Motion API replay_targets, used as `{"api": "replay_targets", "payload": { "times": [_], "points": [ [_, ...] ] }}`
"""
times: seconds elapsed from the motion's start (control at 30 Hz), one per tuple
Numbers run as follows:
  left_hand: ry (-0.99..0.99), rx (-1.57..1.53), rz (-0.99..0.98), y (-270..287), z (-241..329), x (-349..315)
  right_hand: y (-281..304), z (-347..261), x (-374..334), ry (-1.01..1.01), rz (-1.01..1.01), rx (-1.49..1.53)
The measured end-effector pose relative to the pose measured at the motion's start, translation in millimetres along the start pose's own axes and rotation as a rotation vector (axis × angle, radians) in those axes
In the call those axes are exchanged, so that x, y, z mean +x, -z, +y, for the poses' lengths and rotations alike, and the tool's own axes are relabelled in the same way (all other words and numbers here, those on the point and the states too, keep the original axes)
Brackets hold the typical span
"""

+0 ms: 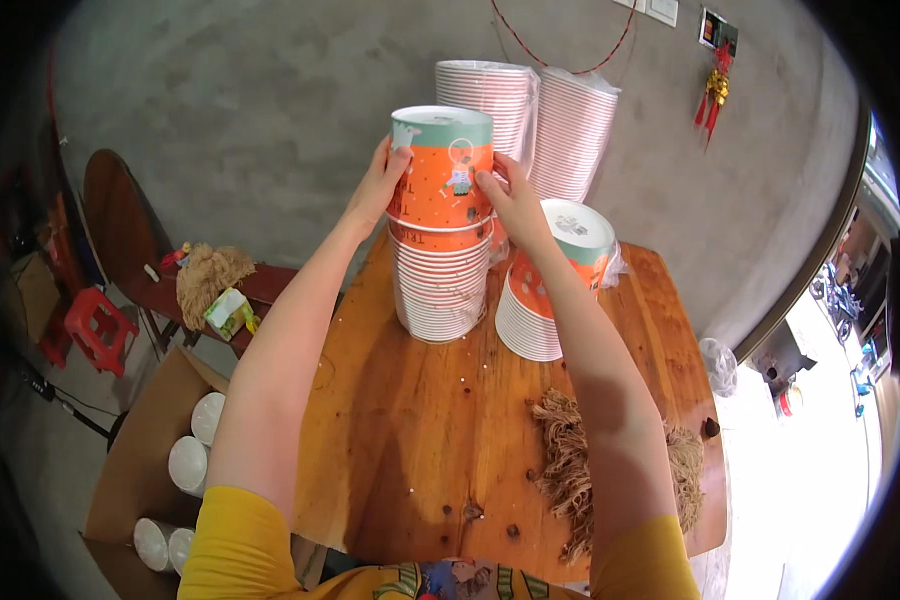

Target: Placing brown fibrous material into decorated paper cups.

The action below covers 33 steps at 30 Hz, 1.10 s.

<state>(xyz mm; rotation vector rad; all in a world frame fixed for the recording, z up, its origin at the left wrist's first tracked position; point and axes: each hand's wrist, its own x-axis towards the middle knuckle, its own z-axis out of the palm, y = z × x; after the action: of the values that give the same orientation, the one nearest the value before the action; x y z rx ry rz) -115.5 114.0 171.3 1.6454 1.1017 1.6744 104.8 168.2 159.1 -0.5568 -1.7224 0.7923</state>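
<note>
Tub (432, 180), upside-down, orange and pale green

bucket (430, 185): orange/teal, cartoon print | table (360, 400): brown wood-grain | stool (100, 325): red

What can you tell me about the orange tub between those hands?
The orange tub looks like printed card: a mostly orange wall with small cartoon figures, a pale green band and white base at the top, and a white rim at the bottom. It is upside down, almost straight, above the white-rimmed stack, apparently slipped over its top. The left hand grips its left side, the right hand its right. Its far side and inside are hidden.
</note>
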Motion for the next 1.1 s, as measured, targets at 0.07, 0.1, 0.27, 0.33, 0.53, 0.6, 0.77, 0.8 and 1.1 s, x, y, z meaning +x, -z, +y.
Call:
{"api": "replay_targets", "payload": {
  "times": [0.07,0.1,0.27,0.33,0.53,0.6,0.77,0.8,1.1],
  "points": [
    [-0.019,-0.021,0.007,-4.1,-14.0,-14.7,6.0,-8.5,-11.3,-0.124,-0.096,-0.186],
    [-0.014,-0.005,0.011,-4.3,-18.0,-19.1,9.8,-32.5,-18.5,-0.162,-0.131,-0.257],
    [-0.018,-0.002,0.056,-9.2,-30.2,-54.9,56.9,-47.7,-23.3,0.110,-0.018,-0.749],
    [-0.031,-0.007,0.215,-8.8,-40.2,-78.8,68.7,-64.8,-30.0,-0.039,-0.044,-1.020],
    [-0.005,-0.069,0.491,-52.6,-68.5,-159.3,117.3,-30.2,-53.9,-0.254,-0.278,-1.129],
    [-0.050,-0.043,0.385,-63.5,-74.9,-183.7,113.4,-39.3,-56.0,-0.196,-0.276,-1.106],
    [-0.082,0.115,-0.003,-111.7,-65.2,-205.1,106.3,-50.1,-62.7,-0.175,-0.108,-0.804],
    [-0.036,0.073,-0.052,-119.2,-61.4,-204.6,105.0,-52.2,-61.7,-0.141,-0.064,-0.786],
    [0.005,0.059,-0.218,-152.1,-51.6,-165.9,113.2,-92.3,-47.4,-0.058,0.012,-0.776]
  ]
}}
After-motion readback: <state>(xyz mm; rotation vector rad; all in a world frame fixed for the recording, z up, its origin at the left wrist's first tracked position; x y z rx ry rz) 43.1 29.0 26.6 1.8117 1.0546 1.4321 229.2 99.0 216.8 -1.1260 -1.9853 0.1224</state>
